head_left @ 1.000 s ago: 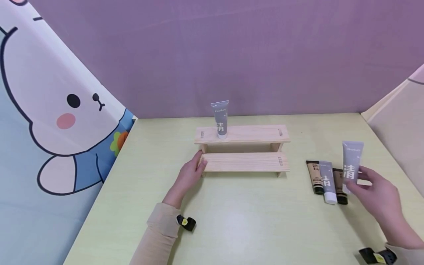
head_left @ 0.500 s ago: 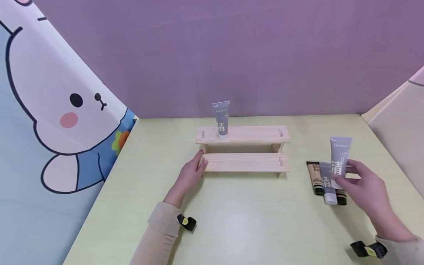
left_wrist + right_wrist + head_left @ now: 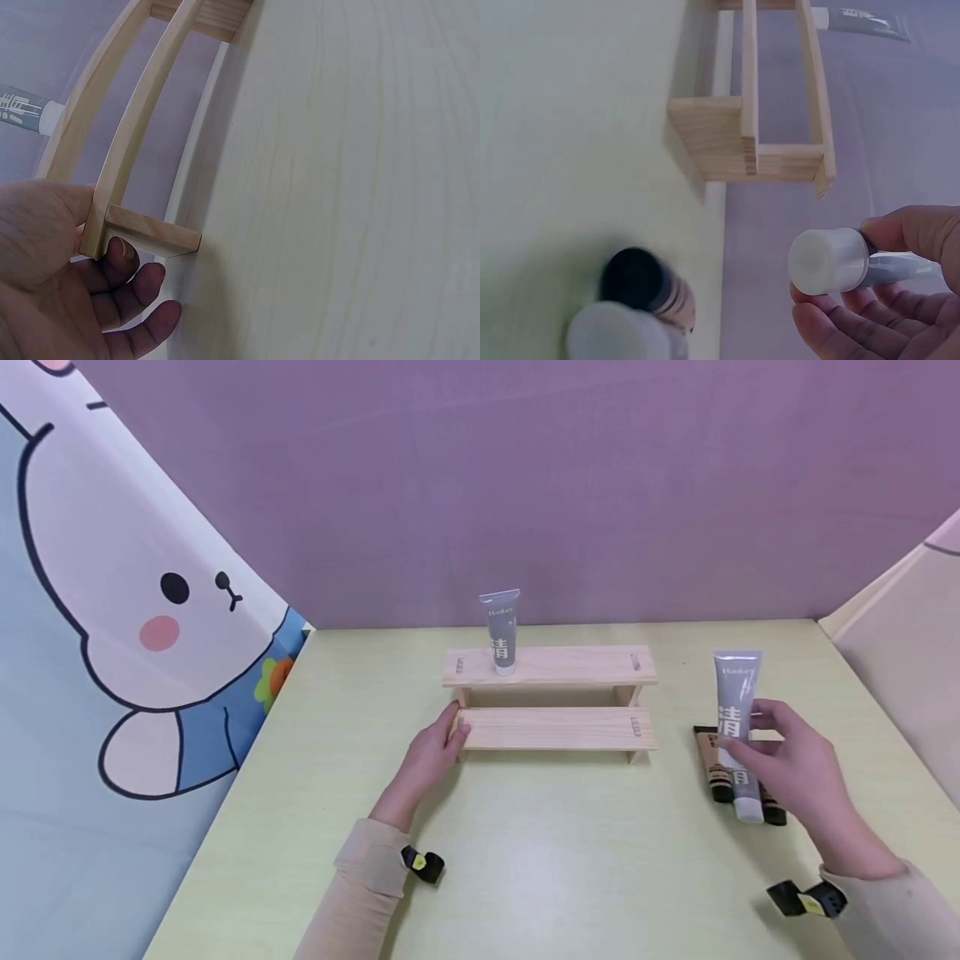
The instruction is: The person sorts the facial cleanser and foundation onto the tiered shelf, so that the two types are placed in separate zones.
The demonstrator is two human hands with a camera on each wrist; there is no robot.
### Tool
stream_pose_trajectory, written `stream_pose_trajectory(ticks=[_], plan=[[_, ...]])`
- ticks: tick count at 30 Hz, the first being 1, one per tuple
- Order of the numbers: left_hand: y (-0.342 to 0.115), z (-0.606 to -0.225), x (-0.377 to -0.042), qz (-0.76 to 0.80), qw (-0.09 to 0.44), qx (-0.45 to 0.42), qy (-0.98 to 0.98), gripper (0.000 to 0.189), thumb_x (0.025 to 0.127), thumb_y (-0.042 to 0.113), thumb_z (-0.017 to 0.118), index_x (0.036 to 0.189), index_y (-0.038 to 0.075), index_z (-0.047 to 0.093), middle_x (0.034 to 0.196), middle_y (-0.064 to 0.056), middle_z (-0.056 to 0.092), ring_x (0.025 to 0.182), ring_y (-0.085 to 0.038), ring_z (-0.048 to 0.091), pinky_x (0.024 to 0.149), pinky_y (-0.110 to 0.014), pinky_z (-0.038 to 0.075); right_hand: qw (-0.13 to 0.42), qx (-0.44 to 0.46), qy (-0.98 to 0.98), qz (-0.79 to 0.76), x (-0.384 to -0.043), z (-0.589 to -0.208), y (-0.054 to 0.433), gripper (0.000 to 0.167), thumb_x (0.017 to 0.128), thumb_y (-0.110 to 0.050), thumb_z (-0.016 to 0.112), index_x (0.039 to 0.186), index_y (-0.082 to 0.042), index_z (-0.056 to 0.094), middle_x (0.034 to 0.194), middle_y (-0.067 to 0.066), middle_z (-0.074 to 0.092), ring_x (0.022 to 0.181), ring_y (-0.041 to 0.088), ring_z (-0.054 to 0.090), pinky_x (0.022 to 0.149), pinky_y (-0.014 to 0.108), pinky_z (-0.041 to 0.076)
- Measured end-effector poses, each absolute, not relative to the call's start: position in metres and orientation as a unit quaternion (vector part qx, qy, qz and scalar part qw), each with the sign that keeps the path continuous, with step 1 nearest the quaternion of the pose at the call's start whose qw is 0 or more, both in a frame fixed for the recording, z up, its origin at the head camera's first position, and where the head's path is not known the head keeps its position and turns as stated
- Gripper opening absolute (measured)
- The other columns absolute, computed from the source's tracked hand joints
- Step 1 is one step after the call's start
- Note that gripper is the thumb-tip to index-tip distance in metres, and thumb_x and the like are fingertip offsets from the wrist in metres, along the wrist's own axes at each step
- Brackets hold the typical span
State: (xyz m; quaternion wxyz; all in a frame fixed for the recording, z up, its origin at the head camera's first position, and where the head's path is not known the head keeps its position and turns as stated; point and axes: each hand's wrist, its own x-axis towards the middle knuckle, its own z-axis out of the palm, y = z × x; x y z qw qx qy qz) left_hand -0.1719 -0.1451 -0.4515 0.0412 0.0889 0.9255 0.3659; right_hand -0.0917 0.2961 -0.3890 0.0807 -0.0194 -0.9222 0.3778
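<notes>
A two-tier wooden rack (image 3: 555, 728) stands mid-table, and my left hand (image 3: 431, 752) grips the left end of its lower shelf between thumb and fingers. In the left wrist view the thumb lies over the shelf's end (image 3: 94, 225). On the upper shelf, near its left end, a grey-blue tube (image 3: 501, 631) stands upright on its white cap. My right hand (image 3: 798, 768) pinches a second grey-blue tube (image 3: 737, 689), cap down, in the air right of the rack. Its white cap (image 3: 829, 261) faces the camera in the right wrist view.
Below the held tube, several tubes lie side by side on the table (image 3: 540, 860): a tan one with a black cap (image 3: 712, 764), a grey-blue one (image 3: 746, 797), and a dark-capped one (image 3: 774, 810) partly hidden by my right hand. A purple backdrop (image 3: 562, 485) rises behind.
My right hand has carried its tube leftward and slightly away from me, from right of the lying tubes to above them. The left hand and the rack have stayed put.
</notes>
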Motion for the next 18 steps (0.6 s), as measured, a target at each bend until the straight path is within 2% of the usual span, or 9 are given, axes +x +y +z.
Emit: stream_pose_trajectory(ticks=[5, 8, 10, 12, 18], plan=[[-0.146, -0.451, -0.172, 0.364, 0.043, 0.092, 0.926, 0.057, 0.105, 0.035, 0.044, 0.154, 0.01, 0.03, 0.147, -0.019, 0.044, 0.134, -0.036, 0.042, 0.109, -0.049, 0.035, 0.081, -0.011, -0.917, 0.39, -0.098, -0.383, 0.285, 0.058, 0.09, -0.024, 0.071, 0.135, 0.004, 0.045, 0.118, 0.025, 0.058, 0.086, 0.027, 0.07, 0.056, 0.02, 0.053], [-0.146, -0.45, -0.172, 0.363, 0.042, 0.092, 0.926, 0.057, 0.105, 0.035, 0.044, 0.154, 0.01, 0.03, 0.147, -0.019, 0.044, 0.134, -0.036, 0.042, 0.109, -0.049, 0.035, 0.076, -0.003, -0.914, 0.399, -0.103, -0.38, 0.277, 0.059, 0.091, -0.025, 0.07, 0.135, 0.004, 0.043, 0.119, 0.025, 0.057, 0.089, 0.031, 0.069, 0.057, 0.02, 0.053], [-0.146, -0.45, -0.172, 0.363, 0.041, 0.092, 0.926, 0.057, 0.105, 0.035, 0.044, 0.154, 0.01, 0.03, 0.146, -0.019, 0.044, 0.134, -0.035, 0.042, 0.109, -0.049, 0.036, 0.074, 0.004, -0.912, 0.404, -0.106, -0.377, 0.272, 0.059, 0.092, -0.024, 0.069, 0.136, 0.004, 0.042, 0.12, 0.025, 0.056, 0.095, 0.043, 0.066, 0.058, 0.019, 0.053], [-0.145, -0.451, -0.172, 0.363, 0.04, 0.093, 0.926, 0.056, 0.105, 0.035, 0.044, 0.154, 0.01, 0.03, 0.146, -0.019, 0.045, 0.133, -0.035, 0.043, 0.108, -0.049, 0.036, 0.073, 0.011, -0.911, 0.407, -0.109, -0.375, 0.267, 0.059, 0.092, -0.024, 0.069, 0.136, 0.004, 0.041, 0.12, 0.026, 0.055, 0.097, 0.049, 0.064, 0.059, 0.018, 0.052], [-0.145, -0.451, -0.172, 0.362, 0.041, 0.089, 0.927, 0.056, 0.105, 0.036, 0.044, 0.153, 0.012, 0.031, 0.145, -0.018, 0.046, 0.133, -0.036, 0.043, 0.108, -0.049, 0.036, 0.065, 0.029, -0.904, 0.421, -0.121, -0.368, 0.252, 0.059, 0.092, -0.023, 0.07, 0.135, 0.004, 0.041, 0.121, 0.026, 0.054, 0.097, 0.047, 0.064, 0.062, 0.015, 0.051]])
